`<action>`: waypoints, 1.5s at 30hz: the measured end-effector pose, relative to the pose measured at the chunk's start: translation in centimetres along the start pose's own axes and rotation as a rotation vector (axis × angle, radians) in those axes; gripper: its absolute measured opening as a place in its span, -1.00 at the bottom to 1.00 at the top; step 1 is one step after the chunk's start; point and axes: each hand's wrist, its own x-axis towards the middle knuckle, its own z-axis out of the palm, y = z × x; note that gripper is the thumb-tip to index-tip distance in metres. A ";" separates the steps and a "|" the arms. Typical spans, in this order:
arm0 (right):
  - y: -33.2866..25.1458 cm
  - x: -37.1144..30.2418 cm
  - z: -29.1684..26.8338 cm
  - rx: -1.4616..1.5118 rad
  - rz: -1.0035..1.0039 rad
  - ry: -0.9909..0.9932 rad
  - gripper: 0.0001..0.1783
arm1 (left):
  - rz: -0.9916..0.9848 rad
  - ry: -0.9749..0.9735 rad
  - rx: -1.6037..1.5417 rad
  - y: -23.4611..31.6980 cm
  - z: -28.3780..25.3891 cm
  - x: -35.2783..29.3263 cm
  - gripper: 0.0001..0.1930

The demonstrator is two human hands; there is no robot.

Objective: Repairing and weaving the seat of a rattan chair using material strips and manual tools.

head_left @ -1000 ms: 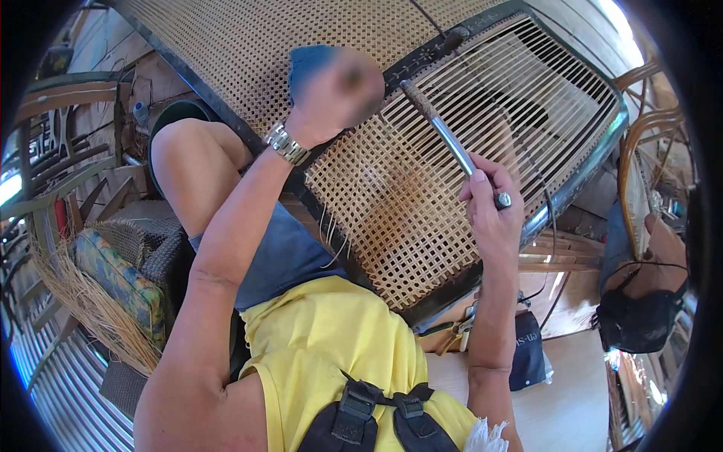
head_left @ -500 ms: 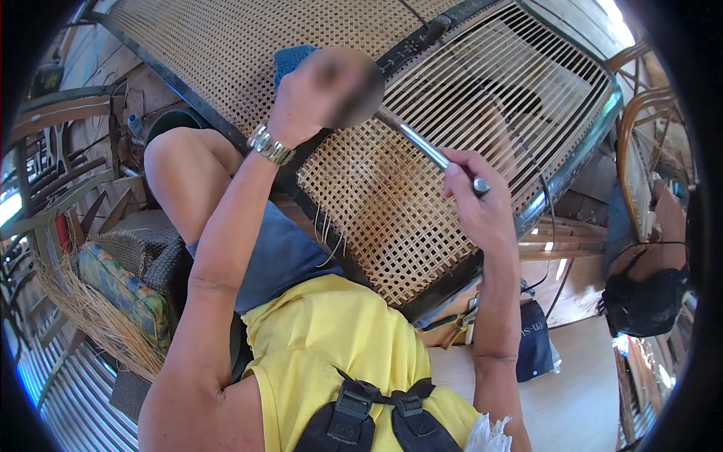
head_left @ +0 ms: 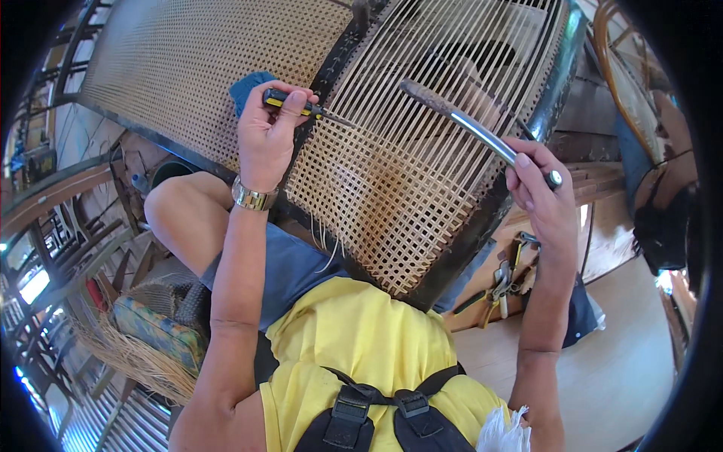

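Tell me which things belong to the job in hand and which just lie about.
In the job:
- black-and-yellow-handled tool, in left hand
- metal rod, in right hand
- cane panel

Seemingly lying about:
- patterned cushion
- hand tools at right

Cane panel (head_left: 380,203), from where I stand: near part open lattice, far part parallel strands only. Black-and-yellow screwdriver (head_left: 314,111): crosses panel's left edge, tip inward. Metal rod (head_left: 486,135), far end rough brown: slants over panel's right side.

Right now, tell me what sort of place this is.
Probably a cane-furniture workshop: a partly woven cane panel, a bundle of loose strands and hand tools suggest it.
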 end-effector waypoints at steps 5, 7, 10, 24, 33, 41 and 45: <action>-0.2 1.6 0.7 -0.103 -0.005 -0.082 -0.67 | 0.009 -0.065 0.033 -0.2 1.0 1.2 -0.82; -0.1 2.5 0.9 -0.145 0.002 -0.087 -0.69 | 0.067 -0.110 0.171 0.0 1.4 1.7 -0.81; -0.3 3.3 1.8 -0.199 -0.125 -0.128 -0.73 | 0.032 -0.093 0.116 1.3 1.8 1.5 -0.81; -0.3 3.8 3.2 -0.236 -0.148 -0.152 -0.73 | 0.036 -0.112 0.104 0.0 1.7 1.8 -0.80; -0.3 3.9 2.9 -0.344 -0.127 -0.342 -0.75 | 0.109 -0.141 0.214 0.3 1.8 0.9 -0.76; -0.1 3.7 2.9 -0.200 -0.118 -0.053 -0.73 | 0.048 -0.052 0.122 -0.2 0.6 1.3 -0.78; 1.0 4.1 4.1 -0.185 -0.214 -0.116 -0.72 | 0.024 -0.062 0.131 -0.5 1.1 1.1 -0.79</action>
